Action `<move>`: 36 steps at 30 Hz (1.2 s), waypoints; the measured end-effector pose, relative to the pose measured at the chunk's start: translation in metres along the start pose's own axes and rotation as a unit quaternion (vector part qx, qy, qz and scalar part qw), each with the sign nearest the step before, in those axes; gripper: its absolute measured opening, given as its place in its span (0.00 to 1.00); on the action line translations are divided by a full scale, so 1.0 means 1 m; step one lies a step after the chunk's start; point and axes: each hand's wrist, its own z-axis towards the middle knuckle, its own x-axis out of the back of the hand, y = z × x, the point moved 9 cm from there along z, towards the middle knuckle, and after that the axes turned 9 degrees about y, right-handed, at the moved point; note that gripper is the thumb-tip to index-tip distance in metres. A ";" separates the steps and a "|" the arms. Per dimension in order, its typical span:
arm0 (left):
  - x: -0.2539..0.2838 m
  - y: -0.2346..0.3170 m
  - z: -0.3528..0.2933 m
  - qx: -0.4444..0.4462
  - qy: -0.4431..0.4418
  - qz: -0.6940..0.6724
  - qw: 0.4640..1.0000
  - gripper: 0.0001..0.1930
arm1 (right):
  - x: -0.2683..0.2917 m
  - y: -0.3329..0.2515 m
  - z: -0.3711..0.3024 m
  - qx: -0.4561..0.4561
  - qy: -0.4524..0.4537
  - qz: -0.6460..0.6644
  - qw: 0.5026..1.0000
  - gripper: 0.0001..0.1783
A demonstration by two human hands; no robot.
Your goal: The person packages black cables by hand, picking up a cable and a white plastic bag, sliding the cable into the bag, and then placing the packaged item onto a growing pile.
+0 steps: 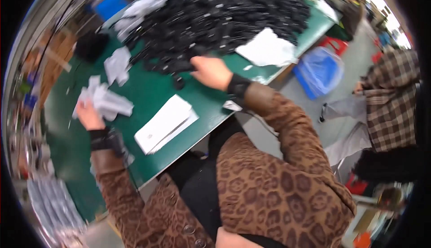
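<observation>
Table: plastic stretches rightward from curled left hand, curled right hand at black pile, grips unclear

There is one black heap and one white stack.

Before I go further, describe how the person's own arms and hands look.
The left hand and right hand show no gloves. The sleeves are brown with darker leopard-like spots, ending in plain brown cuffs that look leathery. Dark bands show at both wrists; blur hides whether they are knit or straps.
</observation>
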 end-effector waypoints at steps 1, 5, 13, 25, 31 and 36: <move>0.009 0.045 -0.026 -0.108 0.052 0.043 0.992 0.19 | -0.001 -0.001 -0.006 -0.016 -0.010 0.041 0.999 0.15; -0.055 0.146 -0.159 -0.042 -0.279 -0.004 0.959 0.08 | -0.013 -0.006 -0.027 -0.068 -0.068 0.141 0.985 0.22; -0.094 0.145 -0.258 -0.234 -0.311 0.099 0.916 0.06 | -0.012 -0.037 -0.056 -0.024 -0.013 0.233 0.972 0.24; -0.090 0.125 -0.245 -0.082 -0.306 0.019 0.948 0.05 | 0.019 -0.080 -0.070 0.139 0.025 0.101 0.985 0.26; -0.088 0.124 -0.244 -0.019 -0.306 -0.042 0.951 0.05 | 0.018 -0.086 -0.074 0.218 0.027 0.052 0.974 0.25; -0.086 0.156 -0.252 -0.149 -0.323 -0.034 0.934 0.05 | -0.004 -0.074 -0.071 0.150 -0.076 0.201 0.965 0.23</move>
